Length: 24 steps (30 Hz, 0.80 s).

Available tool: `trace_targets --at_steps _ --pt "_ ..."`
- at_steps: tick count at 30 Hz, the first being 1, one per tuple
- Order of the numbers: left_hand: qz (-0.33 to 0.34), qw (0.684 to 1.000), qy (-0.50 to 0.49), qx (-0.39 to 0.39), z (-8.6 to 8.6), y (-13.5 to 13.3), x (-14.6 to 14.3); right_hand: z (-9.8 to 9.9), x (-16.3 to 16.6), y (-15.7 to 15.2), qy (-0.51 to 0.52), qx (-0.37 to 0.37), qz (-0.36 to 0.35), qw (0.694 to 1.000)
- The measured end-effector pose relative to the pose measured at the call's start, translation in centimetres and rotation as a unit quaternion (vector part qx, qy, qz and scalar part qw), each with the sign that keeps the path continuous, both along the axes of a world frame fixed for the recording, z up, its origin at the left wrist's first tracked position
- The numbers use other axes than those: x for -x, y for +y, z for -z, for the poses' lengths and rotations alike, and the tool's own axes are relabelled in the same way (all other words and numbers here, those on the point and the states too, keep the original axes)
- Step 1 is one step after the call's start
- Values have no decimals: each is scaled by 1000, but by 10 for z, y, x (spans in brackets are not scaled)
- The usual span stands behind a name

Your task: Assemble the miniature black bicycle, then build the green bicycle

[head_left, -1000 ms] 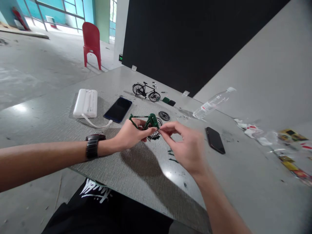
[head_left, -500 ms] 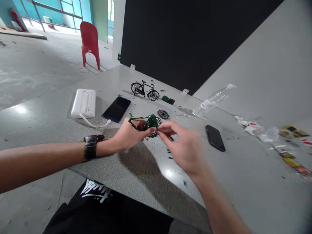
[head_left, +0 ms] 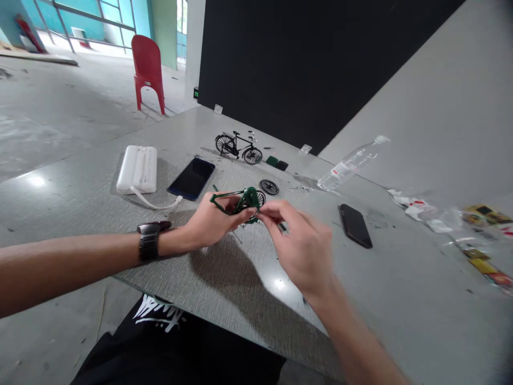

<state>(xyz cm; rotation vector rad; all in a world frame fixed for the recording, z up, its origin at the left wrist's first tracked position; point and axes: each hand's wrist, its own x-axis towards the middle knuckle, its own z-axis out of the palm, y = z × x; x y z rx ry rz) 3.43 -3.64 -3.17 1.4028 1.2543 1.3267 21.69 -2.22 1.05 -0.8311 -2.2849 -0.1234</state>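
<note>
My left hand [head_left: 214,218] grips a green model bicycle frame [head_left: 239,199] between thumb and fingers, raised over the table. At the frame's right end, the thumb and index finger of my right hand [head_left: 298,235] are pinched together. Whatever small part sits between those fingertips is too hidden to make out. Partly behind the frame shows a spoked wheel [head_left: 261,198]. Just beyond my hands, a loose black wheel [head_left: 269,186] lies flat on the table. Farther back stands a black model bicycle [head_left: 239,148], with both its wheels on.
Left of my hands lie a blue-edged phone [head_left: 192,178] and a white power bank [head_left: 138,169] with a cable. To the right are a dark phone [head_left: 355,225], a tilted plastic bottle [head_left: 348,167] and scattered packaging [head_left: 481,256]. Small green and black pieces [head_left: 276,162] rest near the black bicycle.
Both hands keep their hold at nearly the same spot. The green frame and my right hand have shifted only slightly.
</note>
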Motion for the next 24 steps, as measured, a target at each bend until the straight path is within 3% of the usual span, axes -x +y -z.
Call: trace_targets --at_steps 7,24 --pt "21 999 -30 38 -7 1 1 9 1 3 5 -76 -50 996" --pt "63 995 -83 -6 2 1 1 13 5 3 128 -40 -21 991"
